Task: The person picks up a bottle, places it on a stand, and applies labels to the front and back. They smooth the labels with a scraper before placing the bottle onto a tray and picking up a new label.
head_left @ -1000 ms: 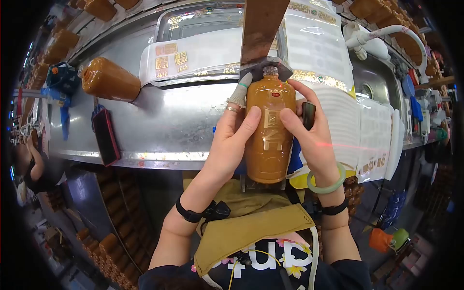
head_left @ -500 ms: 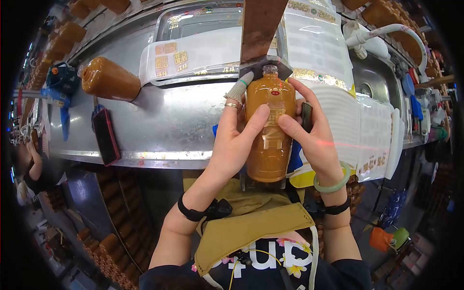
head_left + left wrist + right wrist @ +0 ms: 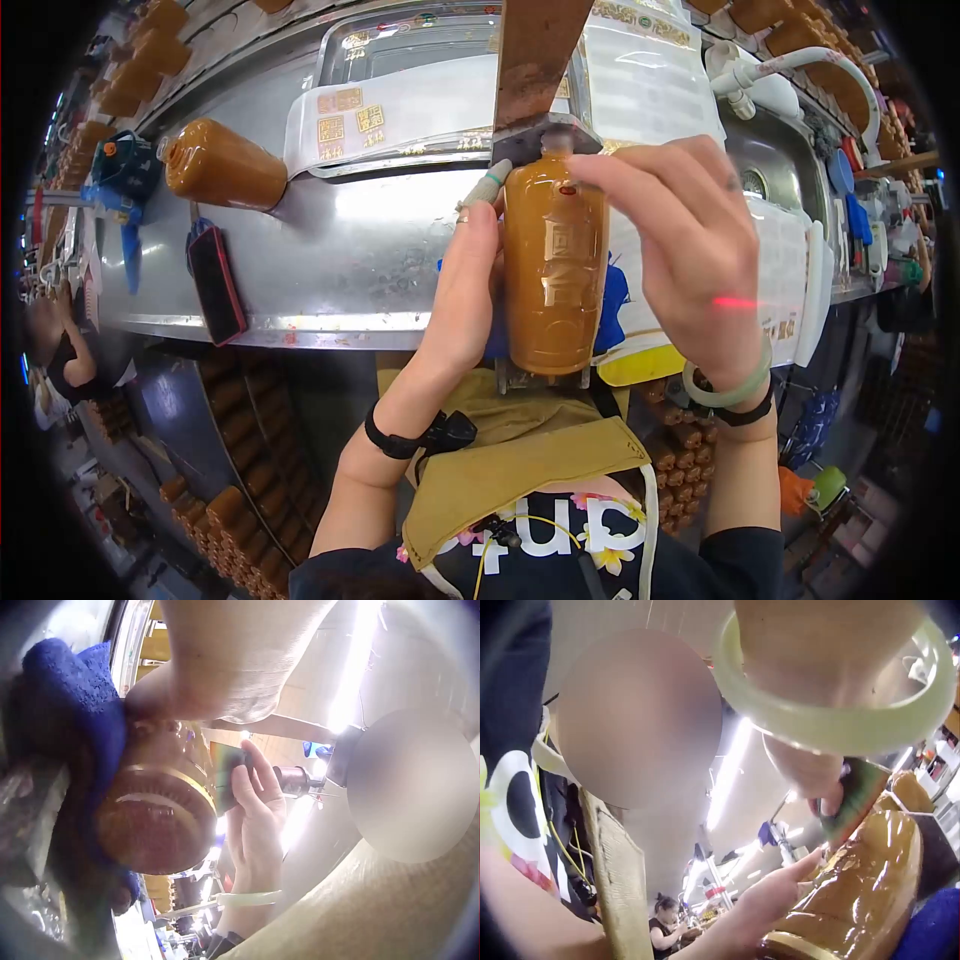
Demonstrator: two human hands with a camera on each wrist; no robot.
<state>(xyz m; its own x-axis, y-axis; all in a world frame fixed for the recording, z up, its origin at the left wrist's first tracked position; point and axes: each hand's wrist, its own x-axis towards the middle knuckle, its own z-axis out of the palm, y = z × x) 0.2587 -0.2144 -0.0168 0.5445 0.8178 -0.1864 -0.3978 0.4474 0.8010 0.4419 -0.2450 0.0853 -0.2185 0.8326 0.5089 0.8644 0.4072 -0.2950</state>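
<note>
A glossy amber-brown bottle [image 3: 553,300] lies on its back on a stand padded with blue cloth [image 3: 82,697], its neck toward a dark metal block at the foot of a brown upright bar. Along the bottle's left side my left hand [image 3: 463,290] holds it, one finger wearing a pale finger cot near the shoulder. My right hand [image 3: 700,245], with a pale green bangle at the wrist, pinches a flat dark green scraper [image 3: 855,796] over the bottle's upper part. From the head view the scraper is hidden behind that hand. Raised lettering and a small red label show on the bottle's front.
Another brown bottle [image 3: 228,165] lies on the metal table at left, near a phone [image 3: 215,285]. Sheets of gold decals [image 3: 400,115] cover a tray behind. White sheets [image 3: 645,85] are spread at right beside a sink [image 3: 770,160] with a curved faucet [image 3: 800,65].
My right hand has left the bottle's right side and risen up and over to its shoulder with the scraper. The left thumb has come off the bottle's front to its left side.
</note>
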